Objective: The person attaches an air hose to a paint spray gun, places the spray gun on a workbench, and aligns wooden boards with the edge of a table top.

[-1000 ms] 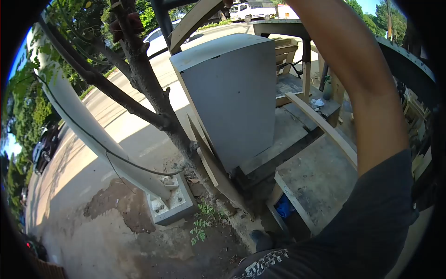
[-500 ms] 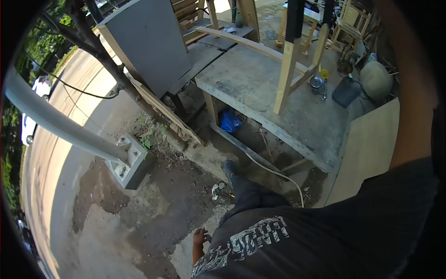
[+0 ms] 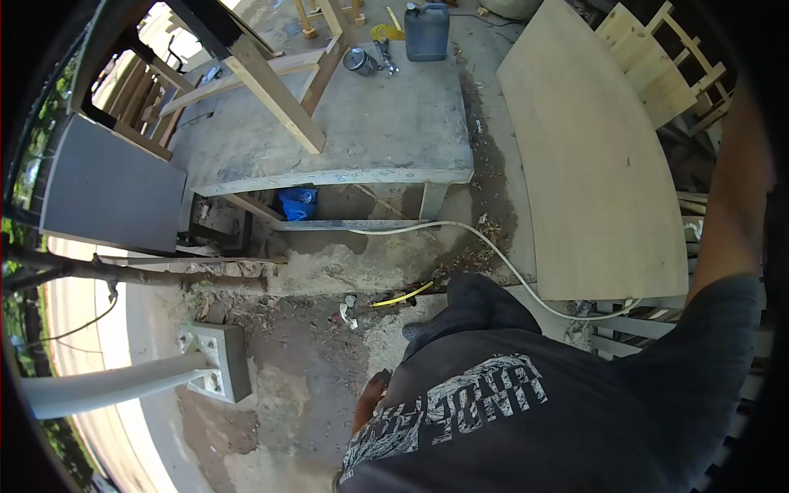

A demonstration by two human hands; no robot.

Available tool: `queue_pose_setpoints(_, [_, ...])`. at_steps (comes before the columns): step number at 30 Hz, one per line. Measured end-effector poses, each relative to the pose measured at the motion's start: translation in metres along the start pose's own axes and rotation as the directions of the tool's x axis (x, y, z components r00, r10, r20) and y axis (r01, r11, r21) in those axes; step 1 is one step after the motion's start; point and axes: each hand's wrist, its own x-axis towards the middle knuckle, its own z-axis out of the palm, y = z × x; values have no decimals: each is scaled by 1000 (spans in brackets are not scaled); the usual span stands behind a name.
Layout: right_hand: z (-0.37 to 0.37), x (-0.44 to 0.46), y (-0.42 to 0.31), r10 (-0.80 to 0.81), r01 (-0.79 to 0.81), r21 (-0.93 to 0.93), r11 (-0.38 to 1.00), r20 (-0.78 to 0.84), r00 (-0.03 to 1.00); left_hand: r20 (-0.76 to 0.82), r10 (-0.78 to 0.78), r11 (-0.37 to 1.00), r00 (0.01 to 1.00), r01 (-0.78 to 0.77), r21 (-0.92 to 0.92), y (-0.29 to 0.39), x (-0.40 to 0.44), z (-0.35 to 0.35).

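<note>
My left hand (image 3: 374, 389) hangs low beside my dark shirt, above the stained ground. It is small and partly dark, so its fingers and anything in them cannot be made out. My right arm (image 3: 737, 193) rises along the right edge, and its hand is out of view. A concrete-topped table (image 3: 386, 135) stands ahead, bearing a wooden frame (image 3: 275, 97), a metal cup (image 3: 359, 62), a spray gun (image 3: 385, 56) and a blue-grey jug (image 3: 426, 33). A pale curved board (image 3: 592, 164) leans at the right.
A white pole (image 3: 115, 384) rises from a concrete base (image 3: 238, 361) at the lower left. A grey panel (image 3: 111, 185) and a tree trunk (image 3: 181, 279) are at the left. A pale hose (image 3: 497, 246) and a yellow hose (image 3: 403, 295) lie near my legs. A blue bag (image 3: 297, 204) sits under the table.
The view has turned to the right and down, bringing the jug and curved board into fuller view. My left hand has come into sight and now shows less clearly. My right arm stays raised.
</note>
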Motion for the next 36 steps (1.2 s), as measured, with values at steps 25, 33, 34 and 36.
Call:
queue_pose_setpoints(25, [112, -553, 385, 724, -966, 198, -165, 689, 18, 250, 371, 919, 894, -392, 39, 512, 208, 256])
queue_pose_setpoints(33, [248, -517, 472, 640, -976, 144, -163, 769, 6, 541, 295, 888, 788, -435, 149, 791, 304, 307])
queue_pose_setpoints(34, [267, -511, 488, 616, -980, 112, -166, 788, -14, 576, 311, 882, 756, -455, 121, 824, 334, 316])
queue_pose_setpoints(36, [317, -507, 508, 657, -986, 107, -131, 754, -5, 588, 287, 818, 756, -513, 261, 903, 381, 330])
